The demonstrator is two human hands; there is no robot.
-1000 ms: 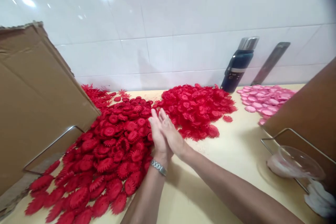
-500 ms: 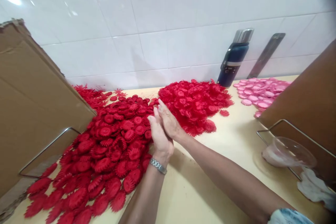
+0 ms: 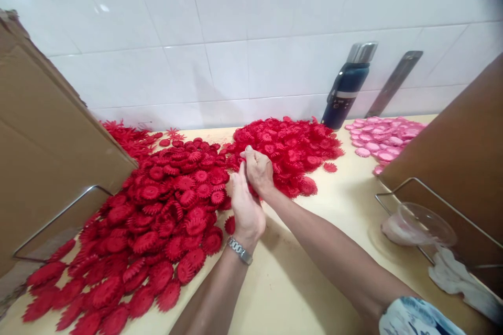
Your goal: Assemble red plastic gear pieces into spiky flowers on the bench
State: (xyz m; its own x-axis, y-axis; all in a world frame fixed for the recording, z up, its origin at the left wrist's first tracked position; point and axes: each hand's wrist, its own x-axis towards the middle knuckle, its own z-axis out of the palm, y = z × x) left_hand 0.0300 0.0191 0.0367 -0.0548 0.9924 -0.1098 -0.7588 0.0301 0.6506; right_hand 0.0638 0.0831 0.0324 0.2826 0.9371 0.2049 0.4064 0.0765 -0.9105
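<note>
My left hand (image 3: pixel 247 212), with a metal-band watch (image 3: pixel 239 250) at its wrist, is raised above the table with its visible fingers stretched out and its palm turned toward my right hand. My right hand (image 3: pixel 260 170) touches it, fingers curled in and thumb up front. A bit of a red toothed-edge flower disc (image 3: pixel 242 156) shows at the right fingertips; most of it is hidden. Left of the hands spreads a large heap of thick red flower discs (image 3: pixel 157 220). Just behind them lies a second heap of red, more open flower pieces (image 3: pixel 291 149).
Cardboard panels (image 3: pixel 47 131) in wire stands flank the table on both sides. A dark blue flask (image 3: pixel 348 86) and a flat metal strip (image 3: pixel 395 84) stand by the tiled wall. Pink discs (image 3: pixel 383 138), a clear plastic cup (image 3: pixel 416 225) and a crumpled white cloth (image 3: pixel 459 277) are at right.
The palms were pressed flat together; now my right fingers have curled in and the hands have parted slightly. One red disc now lies apart beside my left wrist. The view has shifted a little.
</note>
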